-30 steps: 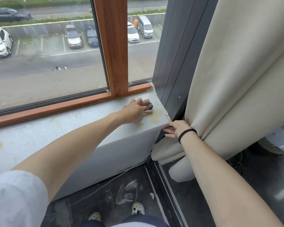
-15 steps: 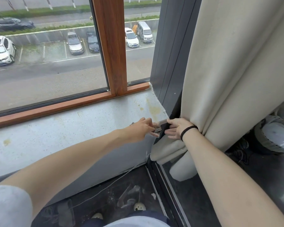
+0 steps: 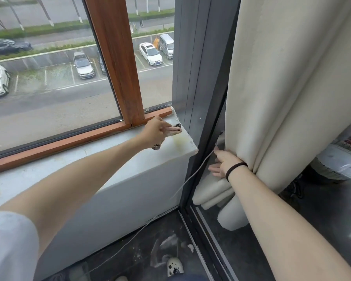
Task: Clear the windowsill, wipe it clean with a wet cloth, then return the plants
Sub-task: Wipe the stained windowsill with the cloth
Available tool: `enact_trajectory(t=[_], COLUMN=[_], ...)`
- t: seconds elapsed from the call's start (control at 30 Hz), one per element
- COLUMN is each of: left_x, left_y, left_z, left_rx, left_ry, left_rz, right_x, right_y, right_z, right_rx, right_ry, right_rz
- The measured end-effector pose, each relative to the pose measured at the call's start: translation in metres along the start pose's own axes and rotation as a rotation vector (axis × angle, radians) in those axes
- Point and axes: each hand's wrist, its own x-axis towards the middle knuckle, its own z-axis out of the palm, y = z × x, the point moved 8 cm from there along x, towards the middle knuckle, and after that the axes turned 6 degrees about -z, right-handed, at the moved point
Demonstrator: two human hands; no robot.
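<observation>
The pale grey windowsill (image 3: 85, 159) runs under the wooden window frame (image 3: 114, 57) and no plants stand on the part in view. My left hand (image 3: 155, 130) lies at the sill's far right corner, its fingers stretched flat over a dark patterned cloth (image 3: 177, 125). Bits of the cloth show past the fingertips and under the heel of the hand. A yellowish stain (image 3: 179, 141) marks the sill just in front of the hand. My right hand (image 3: 221, 163), a black band on its wrist, pushes the cream curtain (image 3: 292, 98) back with straight fingers.
A dark grey wall panel (image 3: 193, 67) closes off the sill's right end. A thin white cable (image 3: 190, 175) hangs from the sill's corner down to the dark floor (image 3: 142, 250). My shoe (image 3: 174, 265) stands below, and wrapped bundles (image 3: 340, 157) lie behind the curtain at right.
My left hand drew the cloth forward to the sill's front edge beside my right hand, then moved back to the far corner by the window frame. My right hand stayed at the curtain.
</observation>
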Motion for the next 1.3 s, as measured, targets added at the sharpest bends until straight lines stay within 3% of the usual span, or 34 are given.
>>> enact_trajectory(t=[0.17, 0.43, 0.63, 0.73, 0.8, 1.17, 1.3], left_x=[0.049, 0.078, 0.059, 0.036, 0.021, -0.062, -0.086], left_y=[-0.025, -0.031, -0.027, -0.018, -0.014, 0.021, 0.015], left_z=[-0.005, 0.032, 0.048, 0.063, 0.068, 0.103, 0.102], left_rx=[0.040, 0.324, 0.540, 0.617, 0.650, 0.664, 0.476], left_ry=[0.032, 0.122, -0.013, -0.020, -0.029, -0.166, -0.171], left_rz=[-0.003, 0.000, 0.010, 0.158, 0.167, 0.275, 0.327], right_x=[0.007, 0.013, 0.015, 0.012, 0.007, -0.017, -0.025], right_y=[0.008, 0.008, 0.012, 0.009, 0.007, 0.016, 0.021], right_z=[-0.011, -0.016, -0.006, 0.003, 0.008, 0.036, 0.038], right_rx=[0.015, 0.011, 0.038, 0.043, 0.047, 0.069, 0.109], right_ry=[0.010, -0.016, -0.038, -0.048, -0.046, -0.097, -0.119], right_rz=[0.019, 0.016, 0.033, 0.009, 0.001, -0.014, 0.026])
